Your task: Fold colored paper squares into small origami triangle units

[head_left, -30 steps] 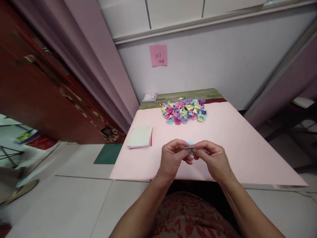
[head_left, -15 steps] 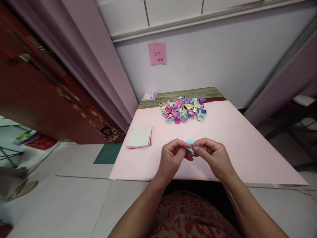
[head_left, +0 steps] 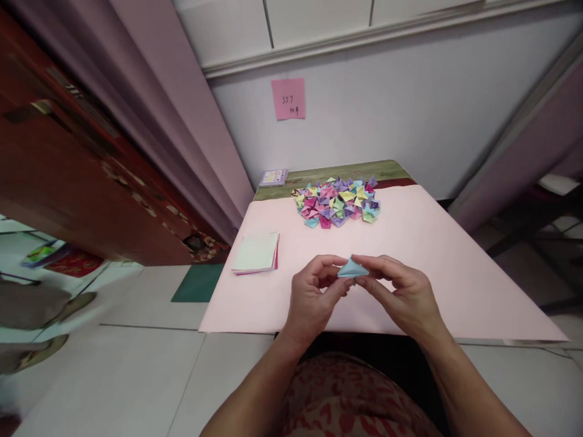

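Observation:
A small light-blue folded paper piece (head_left: 351, 269), triangular from this side, is pinched between both hands above the near part of the table. My left hand (head_left: 315, 290) grips its left side with thumb and fingertips. On its right side, the thumb and index finger of my right hand (head_left: 401, 291) are closed on it. Beyond the hands lies a heap of colourful folded paper pieces (head_left: 337, 203). To the left sits a stack of square paper sheets (head_left: 256, 252), pale green on top.
Pink paper (head_left: 460, 273) covers most of the table, with a green wooden surface (head_left: 319, 168) bare at the back. A small printed packet (head_left: 274, 177) lies at the back left corner. Another person's feet (head_left: 50, 352) show on the floor at far left.
The light-blue paper has been turned in my fingers, from a diamond outline to a wide triangle. My thumbs have shifted to its lower edge. The person at left shows more.

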`<act>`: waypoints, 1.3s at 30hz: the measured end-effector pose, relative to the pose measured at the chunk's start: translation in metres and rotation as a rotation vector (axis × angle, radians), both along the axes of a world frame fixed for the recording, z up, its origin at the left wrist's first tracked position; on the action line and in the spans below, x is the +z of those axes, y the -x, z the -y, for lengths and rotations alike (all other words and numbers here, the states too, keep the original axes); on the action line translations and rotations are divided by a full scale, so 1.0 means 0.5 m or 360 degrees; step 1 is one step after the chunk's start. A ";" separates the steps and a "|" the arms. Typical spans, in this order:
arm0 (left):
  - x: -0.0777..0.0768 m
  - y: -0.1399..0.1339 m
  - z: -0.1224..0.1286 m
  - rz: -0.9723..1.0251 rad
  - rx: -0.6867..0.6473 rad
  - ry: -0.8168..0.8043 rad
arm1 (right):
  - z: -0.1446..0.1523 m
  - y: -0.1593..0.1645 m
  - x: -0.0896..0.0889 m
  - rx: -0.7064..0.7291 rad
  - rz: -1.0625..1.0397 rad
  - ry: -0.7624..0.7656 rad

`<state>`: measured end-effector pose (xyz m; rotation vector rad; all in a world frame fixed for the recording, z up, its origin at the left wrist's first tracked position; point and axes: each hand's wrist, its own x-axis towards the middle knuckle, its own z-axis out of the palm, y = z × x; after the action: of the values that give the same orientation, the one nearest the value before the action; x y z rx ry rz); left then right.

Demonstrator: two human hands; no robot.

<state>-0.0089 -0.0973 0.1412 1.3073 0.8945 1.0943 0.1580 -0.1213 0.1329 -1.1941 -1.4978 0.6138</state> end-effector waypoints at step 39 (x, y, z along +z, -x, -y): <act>-0.022 -0.010 -0.016 -0.0142 0.0110 0.0087 | -0.014 0.019 -0.037 -0.0077 -0.0413 0.0292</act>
<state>-0.0039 -0.0894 0.1301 1.2964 1.0359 1.0644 0.1483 -0.1141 0.1145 -1.2339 -1.2109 0.8533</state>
